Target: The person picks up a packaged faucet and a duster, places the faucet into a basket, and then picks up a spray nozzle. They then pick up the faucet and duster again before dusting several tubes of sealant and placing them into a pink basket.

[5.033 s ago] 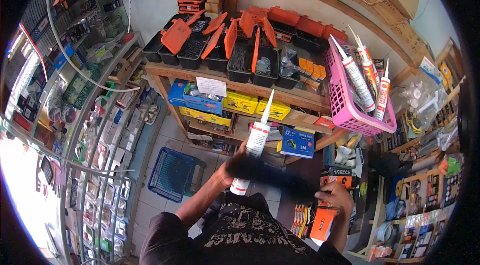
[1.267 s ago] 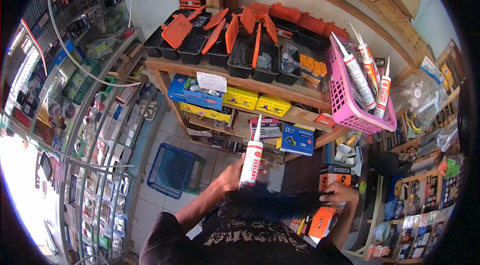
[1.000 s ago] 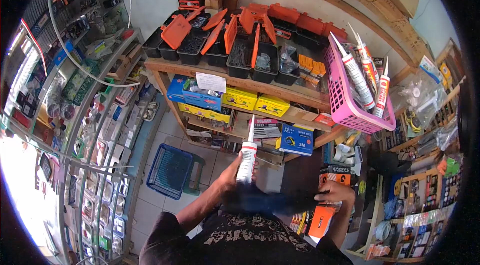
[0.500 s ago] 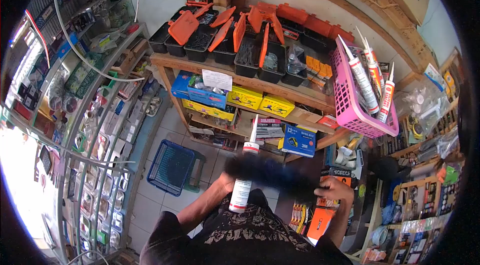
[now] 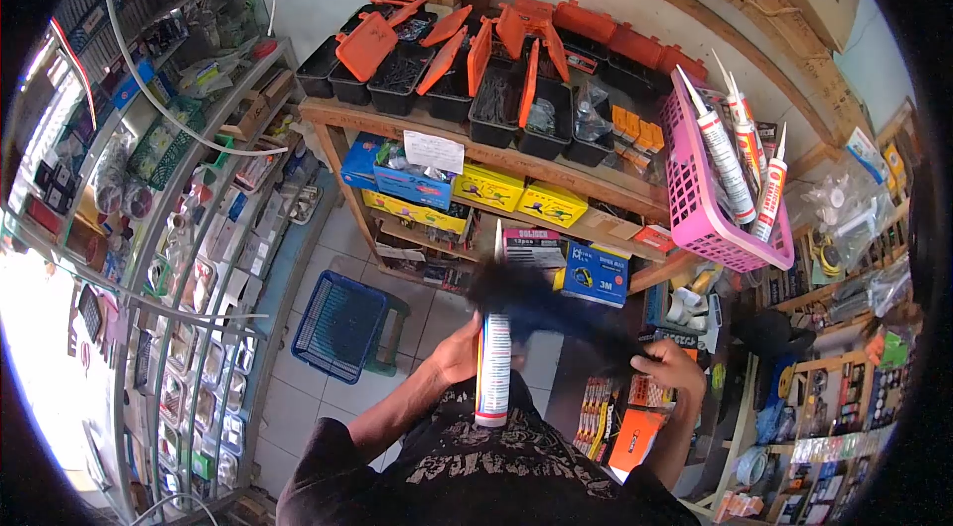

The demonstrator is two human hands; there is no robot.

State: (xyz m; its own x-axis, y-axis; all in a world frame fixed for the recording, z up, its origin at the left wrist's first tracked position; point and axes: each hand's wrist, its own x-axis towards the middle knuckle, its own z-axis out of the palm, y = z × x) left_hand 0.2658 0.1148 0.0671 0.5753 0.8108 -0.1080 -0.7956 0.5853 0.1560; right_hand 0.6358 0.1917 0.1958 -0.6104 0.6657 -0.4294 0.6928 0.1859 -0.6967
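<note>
Upright in front of my chest is a white sealant tube (image 5: 493, 367), its pale nozzle pointing away from me. My left hand (image 5: 459, 351) is closed round the tube's left side. A dark, motion-blurred brush (image 5: 556, 306) crosses over the tube's upper part and hides it. At the right, my right hand (image 5: 672, 367) is closed on the brush's end. Farther right, a pink basket (image 5: 695, 194) on the wooden shelf holds several more tubes, nozzles up.
Black bins with orange lids (image 5: 397, 69) line the wooden shelf top (image 5: 437, 129) ahead. Below lie yellow boxes (image 5: 551, 203) and a blue 3M box (image 5: 594, 273). A blue crate (image 5: 340, 328) sits on the tiled floor. Glass shelving (image 5: 213, 328) runs along the left.
The tube has turned about its length, moved slightly right and stands straighter. My left hand has shifted up and right. The brush has moved, now covering the tube's upper part.
</note>
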